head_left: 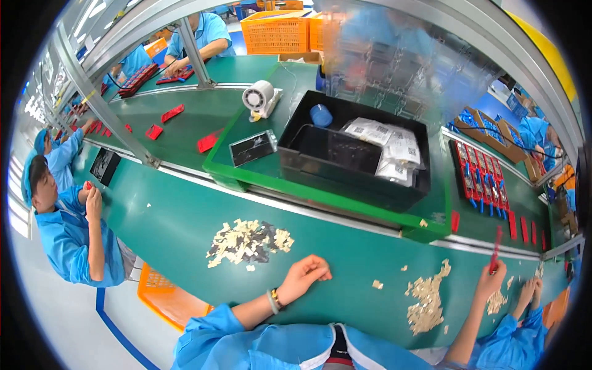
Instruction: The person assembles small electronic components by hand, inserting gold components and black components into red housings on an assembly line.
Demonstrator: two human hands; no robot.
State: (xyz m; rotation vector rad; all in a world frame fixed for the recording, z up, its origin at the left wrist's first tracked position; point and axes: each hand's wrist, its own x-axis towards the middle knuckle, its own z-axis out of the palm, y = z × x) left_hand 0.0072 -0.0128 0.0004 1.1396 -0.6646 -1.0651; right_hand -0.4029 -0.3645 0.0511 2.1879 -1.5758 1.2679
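I see my left hand [306, 275] curled loosely near the belt's [179, 216] near edge, holding nothing I can make out; my right hand is out of view; the pile of small beige tabs [246, 242] beside it looks light, thin, best pinched by the edges.

Left grip [306, 274]: curled loosely, knuckles down on the green desk [185, 216], holding nothing that can be made out.
Nearest pile [248, 242]: small beige and dark grey flat chips, heaped loosely, lying just beyond the left grip, apart from it.
Single chip [377, 284]: beige, lying flat, alone, to the right of that grip.
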